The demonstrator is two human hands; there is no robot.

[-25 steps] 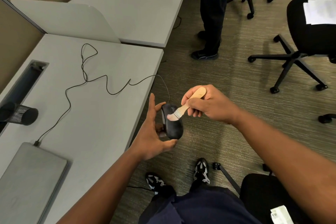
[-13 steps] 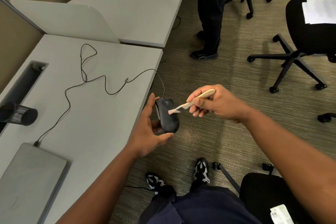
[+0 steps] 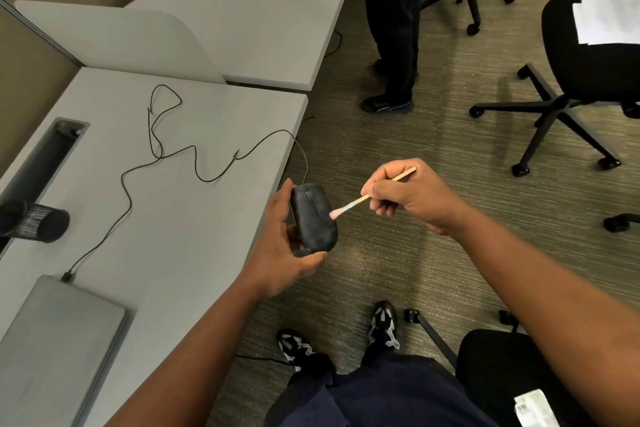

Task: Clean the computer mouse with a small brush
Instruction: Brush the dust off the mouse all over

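Near the middle of the frame your left hand (image 3: 282, 253) cradles the black computer mouse (image 3: 313, 217), fingers curled up along its left side and thumb hooked under its lower end, so the mouse is held in the air just off the right edge of the grey tabletop (image 3: 180, 218), button side facing up. Your right hand (image 3: 407, 196), just right of centre, is closed in a pinch around the thin wooden handle of the small brush (image 3: 370, 194); the handle slants up to the right past your knuckles, and the pale pink bristle tip touches the right side of the mouse about midway along its body. The mouse's thin black cable (image 3: 194, 163) runs from its top end up over the tabletop edge, winds in loose loops across the surface, and ends at a plug beside the closed grey laptop (image 3: 55, 347) in the lower left. A dark mesh cup (image 3: 38, 224) lies at the left edge. A black office chair (image 3: 585, 55) with white papers (image 3: 606, 19) on its seat stands on the carpet in the upper right, and another person's dark trouser legs (image 3: 394, 28) stand at the top centre.
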